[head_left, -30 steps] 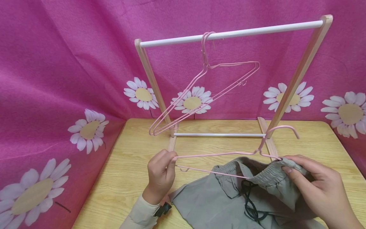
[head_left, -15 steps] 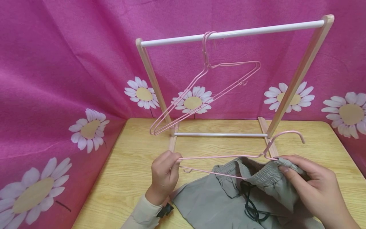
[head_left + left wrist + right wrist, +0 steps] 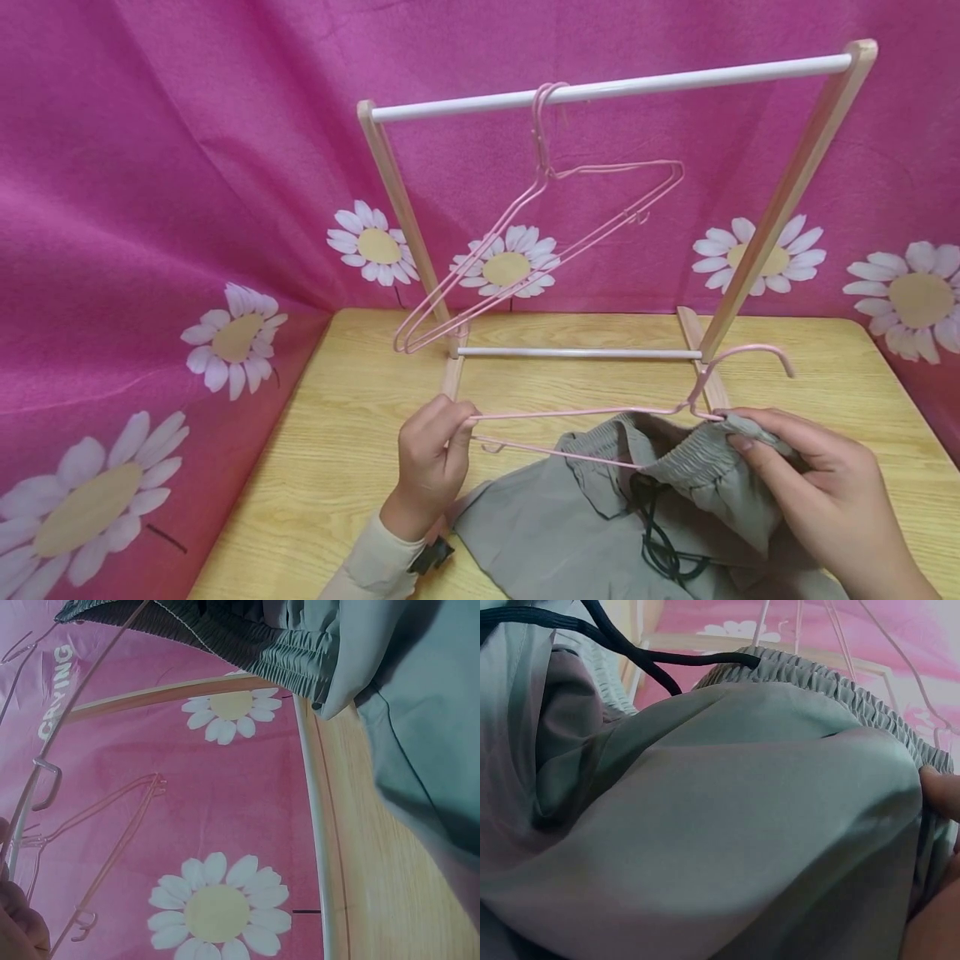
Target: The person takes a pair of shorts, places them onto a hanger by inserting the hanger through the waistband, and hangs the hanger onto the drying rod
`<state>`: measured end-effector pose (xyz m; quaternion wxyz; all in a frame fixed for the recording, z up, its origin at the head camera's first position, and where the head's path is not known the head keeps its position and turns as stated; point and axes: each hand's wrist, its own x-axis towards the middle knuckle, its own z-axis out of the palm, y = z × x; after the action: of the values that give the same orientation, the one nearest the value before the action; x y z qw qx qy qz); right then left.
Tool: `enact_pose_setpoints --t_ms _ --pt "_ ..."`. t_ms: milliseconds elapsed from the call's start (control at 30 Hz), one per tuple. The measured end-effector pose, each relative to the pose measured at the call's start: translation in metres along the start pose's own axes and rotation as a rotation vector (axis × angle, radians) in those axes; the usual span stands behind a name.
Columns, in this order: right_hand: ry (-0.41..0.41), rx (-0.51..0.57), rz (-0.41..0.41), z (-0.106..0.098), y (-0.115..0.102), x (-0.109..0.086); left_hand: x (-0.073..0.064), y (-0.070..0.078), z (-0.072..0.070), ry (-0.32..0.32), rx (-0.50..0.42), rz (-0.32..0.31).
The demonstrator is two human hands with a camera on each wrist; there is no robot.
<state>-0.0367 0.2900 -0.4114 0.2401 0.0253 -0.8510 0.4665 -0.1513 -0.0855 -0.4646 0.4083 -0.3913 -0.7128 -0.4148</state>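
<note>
My left hand (image 3: pixel 435 458) grips the left end of a pink wire clothes hanger (image 3: pixel 577 412), fingers curled round it. The hanger's right end goes inside the elastic waistband of a pair of grey-green pants (image 3: pixel 540 533) and is hidden there. My right hand (image 3: pixel 840 492) pinches the waistband over that end, thumb in front. The hanger's hook points up and right, clear of the cloth. A black drawstring (image 3: pixel 660 533) dangles from the waistband's front. In the right wrist view the pants' cloth (image 3: pixel 705 817) fills most of the picture, with a fingertip at the waistband's edge.
Behind my hands stands a clothes rack with a white top rail (image 3: pixel 675 81) and wooden posts (image 3: pixel 795 183). Pink hangers (image 3: pixel 495 229) hang on the rail, left of its middle. The rack's feet rest on the wooden table (image 3: pixel 330 433). A pink flowered cloth (image 3: pixel 225 125) surrounds the table.
Over the last second, my left hand and the hanger shift slightly to the right, while my right hand moves a little left along with the waistband. The hanging hangers stay put.
</note>
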Motion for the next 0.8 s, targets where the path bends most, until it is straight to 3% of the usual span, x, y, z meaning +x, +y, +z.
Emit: enact_pose_setpoints --t_ms 267,467,800 --pt "0.011 0.0 -0.056 -0.001 -0.002 0.001 0.0 -0.001 -0.001 -0.02 -0.032 0.006" --pt "0.028 -0.007 -0.084 -0.004 -0.007 0.004 0.002 -0.002 0.001 0.002 -0.028 0.018" --pt "0.067 0.028 -0.209 -0.008 -0.01 0.006 -0.002 0.0 0.003 0.044 -0.105 -0.09"
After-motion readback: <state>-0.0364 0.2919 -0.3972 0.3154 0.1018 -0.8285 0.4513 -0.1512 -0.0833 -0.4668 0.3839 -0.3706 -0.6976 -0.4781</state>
